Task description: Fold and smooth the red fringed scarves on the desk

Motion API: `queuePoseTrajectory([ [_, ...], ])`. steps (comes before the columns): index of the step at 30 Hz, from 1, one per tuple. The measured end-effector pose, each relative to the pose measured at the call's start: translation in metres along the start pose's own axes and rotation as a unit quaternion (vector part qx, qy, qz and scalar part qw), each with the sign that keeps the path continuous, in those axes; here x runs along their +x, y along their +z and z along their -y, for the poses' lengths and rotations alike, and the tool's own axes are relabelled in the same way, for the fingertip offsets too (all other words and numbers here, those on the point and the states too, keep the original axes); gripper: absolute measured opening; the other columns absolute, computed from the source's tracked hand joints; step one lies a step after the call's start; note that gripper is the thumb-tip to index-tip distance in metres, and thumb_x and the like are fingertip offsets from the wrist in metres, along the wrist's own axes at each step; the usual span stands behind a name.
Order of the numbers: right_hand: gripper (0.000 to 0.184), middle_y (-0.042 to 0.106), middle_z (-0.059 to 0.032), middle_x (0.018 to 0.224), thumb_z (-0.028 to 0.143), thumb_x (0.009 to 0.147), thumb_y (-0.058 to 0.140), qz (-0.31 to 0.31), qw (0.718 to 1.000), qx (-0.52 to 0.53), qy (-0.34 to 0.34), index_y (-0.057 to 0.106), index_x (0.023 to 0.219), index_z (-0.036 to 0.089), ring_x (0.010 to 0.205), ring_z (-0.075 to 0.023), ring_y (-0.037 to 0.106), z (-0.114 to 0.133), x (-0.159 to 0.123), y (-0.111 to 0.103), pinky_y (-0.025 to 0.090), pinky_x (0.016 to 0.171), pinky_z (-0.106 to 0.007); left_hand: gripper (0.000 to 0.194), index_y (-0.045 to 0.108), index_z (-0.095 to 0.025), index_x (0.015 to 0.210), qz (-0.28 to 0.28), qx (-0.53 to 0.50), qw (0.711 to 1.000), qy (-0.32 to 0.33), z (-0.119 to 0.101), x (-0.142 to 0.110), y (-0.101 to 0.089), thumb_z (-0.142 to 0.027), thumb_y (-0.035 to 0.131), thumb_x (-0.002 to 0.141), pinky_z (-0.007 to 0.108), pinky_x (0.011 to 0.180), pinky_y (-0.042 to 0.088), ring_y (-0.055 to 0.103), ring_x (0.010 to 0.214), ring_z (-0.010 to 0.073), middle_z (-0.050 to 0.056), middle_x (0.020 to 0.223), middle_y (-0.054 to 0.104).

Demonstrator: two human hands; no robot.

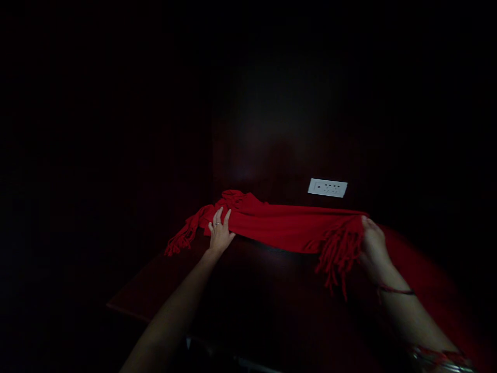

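Observation:
A red fringed scarf stretches from left to right above a dark table top. My right hand grips its right end, where tassels hang down in front of the fingers. On the scarf's left part rests my left hand, fingers spread over the cloth, with a ring on one finger. Beyond that hand the scarf is bunched up, and more tassels trail to the left.
The dark table top shows a corner at the lower left. A white socket plate is on the dark wall behind the scarf. A red area lies right of my right hand. Most surroundings are too dark to make out.

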State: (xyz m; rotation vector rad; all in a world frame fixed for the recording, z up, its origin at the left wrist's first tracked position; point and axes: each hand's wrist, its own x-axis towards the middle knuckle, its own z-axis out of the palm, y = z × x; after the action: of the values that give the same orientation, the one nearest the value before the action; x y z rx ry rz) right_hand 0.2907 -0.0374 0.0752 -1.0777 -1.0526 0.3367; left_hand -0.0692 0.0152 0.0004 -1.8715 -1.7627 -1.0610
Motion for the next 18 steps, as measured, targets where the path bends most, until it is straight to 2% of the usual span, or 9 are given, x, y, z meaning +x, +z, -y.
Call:
queuePoseTrajectory([
  [4, 0.017, 0.056, -0.0125, 0.085, 0.036, 0.072, 0.037, -0.200, 0.979, -0.006, 0.039, 0.045, 0.072, 0.022, 0.074, -0.0176, 0.056, 0.031, 0.020, -0.076, 0.045, 0.064, -0.035, 0.048, 0.038, -0.021, 0.119, 0.071, -0.042, 0.988, 0.127, -0.020, -0.012, -0.011, -0.016, 0.048, 0.072, 0.043, 0.094, 0.018, 0.032, 0.113, 0.0236, 0.011, 0.117, 0.044],
  [6, 0.027, 0.053, -0.0170, 0.097, 0.038, 0.075, 0.030, -0.233, 0.968, -0.093, 0.008, 0.048, 0.083, 0.019, 0.085, -0.0205, 0.054, 0.042, 0.022, -0.092, 0.042, 0.071, -0.038, 0.041, 0.046, -0.022, 0.112, 0.131, -0.099, 0.963, 0.212, -0.039, -0.023, -0.013, -0.012, 0.045, 0.072, 0.036, 0.093, 0.025, 0.043, 0.103, 0.0192, 0.008, 0.105, 0.051],
  [8, 0.030, 0.051, -0.0171, 0.102, 0.039, 0.072, 0.039, -0.204, 0.963, -0.176, -0.029, 0.049, 0.091, 0.017, 0.094, -0.0226, 0.049, 0.046, 0.015, -0.091, 0.037, 0.080, -0.040, 0.037, 0.050, -0.021, 0.107, 0.177, -0.174, 0.929, 0.275, -0.068, -0.037, -0.016, -0.010, 0.043, 0.073, 0.028, 0.088, 0.033, 0.048, 0.095, 0.0153, 0.006, 0.100, 0.052],
  [10, 0.035, 0.053, -0.0130, 0.099, 0.037, 0.062, 0.055, -0.110, 0.965, -0.228, -0.070, 0.052, 0.089, 0.014, 0.097, -0.0234, 0.047, 0.042, -0.003, -0.074, 0.033, 0.086, -0.039, 0.035, 0.051, -0.021, 0.105, 0.196, -0.258, 0.896, 0.304, -0.104, -0.050, -0.021, -0.008, 0.040, 0.074, 0.023, 0.084, 0.036, 0.049, 0.092, 0.0132, 0.004, 0.099, 0.052],
  [11, 0.039, 0.051, -0.0129, 0.103, 0.038, 0.064, 0.053, 0.015, 0.954, -0.277, -0.112, 0.051, 0.095, 0.013, 0.100, -0.0227, 0.045, 0.039, -0.015, -0.062, 0.032, 0.087, -0.039, 0.033, 0.052, -0.020, 0.103, 0.204, -0.296, 0.881, 0.309, -0.122, -0.054, -0.024, -0.009, 0.041, 0.075, 0.022, 0.084, 0.036, 0.049, 0.091, 0.0128, 0.004, 0.097, 0.053],
  [13, 0.048, 0.046, -0.0129, 0.112, 0.039, 0.069, 0.049, 0.277, 0.893, -0.317, -0.160, 0.045, 0.108, 0.012, 0.104, -0.0195, 0.042, 0.031, -0.041, -0.037, 0.032, 0.089, -0.035, 0.025, 0.054, -0.020, 0.098, 0.231, -0.354, 0.855, 0.300, -0.148, -0.057, -0.031, -0.015, 0.044, 0.076, 0.021, 0.080, 0.039, 0.051, 0.086, 0.0124, 0.002, 0.091, 0.056],
  [15, 0.056, 0.041, -0.0114, 0.121, 0.040, 0.069, 0.050, 0.458, 0.815, -0.321, -0.152, 0.038, 0.118, 0.015, 0.110, -0.0185, 0.037, 0.022, -0.065, -0.015, 0.031, 0.090, -0.032, 0.022, 0.054, -0.019, 0.097, 0.252, -0.379, 0.844, 0.283, -0.155, -0.051, -0.034, -0.024, 0.046, 0.077, 0.021, 0.078, 0.040, 0.052, 0.083, 0.0125, 0.002, 0.089, 0.058],
  [16, 0.061, 0.039, -0.0111, 0.123, 0.039, 0.067, 0.053, 0.499, 0.789, -0.331, -0.141, 0.035, 0.121, 0.016, 0.112, -0.0195, 0.036, 0.017, -0.075, -0.006, 0.030, 0.090, -0.032, 0.025, 0.053, -0.019, 0.100, 0.250, -0.376, 0.849, 0.275, -0.151, -0.047, -0.034, -0.028, 0.045, 0.078, 0.022, 0.079, 0.039, 0.052, 0.086, 0.0130, 0.003, 0.092, 0.057],
  [18, 0.060, 0.041, -0.0114, 0.122, 0.030, 0.065, 0.056, 0.513, 0.768, -0.364, -0.120, 0.037, 0.120, 0.017, 0.110, -0.0220, 0.038, 0.009, -0.089, 0.006, 0.030, 0.089, -0.035, 0.031, 0.048, -0.020, 0.108, 0.217, -0.342, 0.877, 0.260, -0.129, -0.038, -0.028, -0.031, 0.041, 0.080, 0.026, 0.088, 0.034, 0.046, 0.099, 0.0145, 0.005, 0.106, 0.052],
])
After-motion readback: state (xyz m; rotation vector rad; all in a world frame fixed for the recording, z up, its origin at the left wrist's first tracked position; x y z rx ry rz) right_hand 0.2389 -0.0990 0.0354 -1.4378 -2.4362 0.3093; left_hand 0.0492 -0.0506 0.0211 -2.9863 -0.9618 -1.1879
